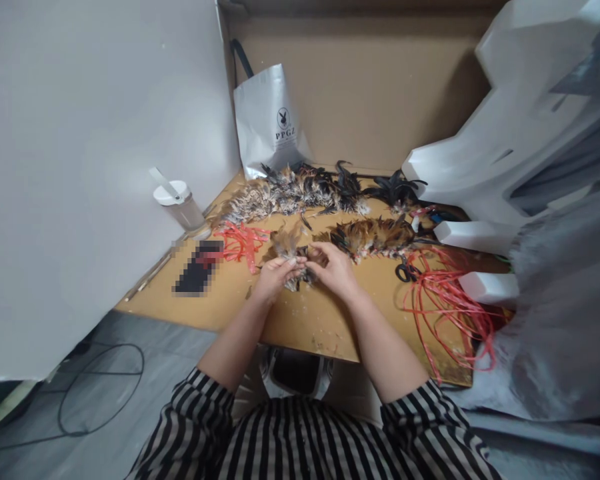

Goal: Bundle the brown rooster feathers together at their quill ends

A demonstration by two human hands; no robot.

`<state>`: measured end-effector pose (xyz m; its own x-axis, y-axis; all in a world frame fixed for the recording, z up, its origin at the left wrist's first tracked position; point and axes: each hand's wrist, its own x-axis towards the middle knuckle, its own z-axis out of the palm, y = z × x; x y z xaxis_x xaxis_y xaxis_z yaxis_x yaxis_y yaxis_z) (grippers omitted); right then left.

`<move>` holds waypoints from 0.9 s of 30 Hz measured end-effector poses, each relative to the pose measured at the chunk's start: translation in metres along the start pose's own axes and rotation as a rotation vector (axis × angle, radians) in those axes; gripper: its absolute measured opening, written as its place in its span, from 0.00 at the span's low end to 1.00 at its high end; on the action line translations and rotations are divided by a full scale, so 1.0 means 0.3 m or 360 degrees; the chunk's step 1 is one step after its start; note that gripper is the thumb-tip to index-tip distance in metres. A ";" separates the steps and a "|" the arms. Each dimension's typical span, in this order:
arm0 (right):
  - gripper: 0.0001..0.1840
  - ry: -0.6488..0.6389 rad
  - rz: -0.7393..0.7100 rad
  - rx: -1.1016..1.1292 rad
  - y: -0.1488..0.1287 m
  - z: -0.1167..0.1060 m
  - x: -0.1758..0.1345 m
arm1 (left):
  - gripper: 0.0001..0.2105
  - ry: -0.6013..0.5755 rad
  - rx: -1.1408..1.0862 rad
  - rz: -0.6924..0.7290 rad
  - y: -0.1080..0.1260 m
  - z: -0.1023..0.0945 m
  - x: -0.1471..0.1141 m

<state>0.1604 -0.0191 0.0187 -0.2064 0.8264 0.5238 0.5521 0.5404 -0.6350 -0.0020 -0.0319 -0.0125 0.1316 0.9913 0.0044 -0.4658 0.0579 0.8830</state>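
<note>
Near the middle of the table, my left hand [275, 275] pinches a small bunch of brown feathers [286, 241] that fans upward past the fingertips. My right hand [335, 269] meets it from the other side, its thumb and fingers closed close to the feathers' base; what they grip is too small to make out. Some dark and grey feathers lie beneath both hands. Just behind the right hand is a row of golden-brown feathers [377, 235]. Farther back stretches a long pile of mottled and black feathers [300, 190].
Red plastic strips [243, 243] lie left of my hands, beside a blurred dark phone-like object [197, 270]. A lidded cup [183, 207] stands by the left wall. Black scissors [407, 269] and tangled red strips [445, 307] lie right. A silver bag [270, 123] leans behind, white foam [485, 233] at right.
</note>
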 end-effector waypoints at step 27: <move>0.08 -0.0481 0.0738 -0.0393 0.106 -0.008 0.008 | 0.11 0.0091 -0.0022 -0.0091 -0.002 -0.022 0.011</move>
<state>0.1795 -0.0002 0.0012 -0.0998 0.9949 0.0162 0.8030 0.0901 -0.5891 -0.0070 -0.0280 -0.0161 0.1086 0.9914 -0.0730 -0.4710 0.1160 0.8745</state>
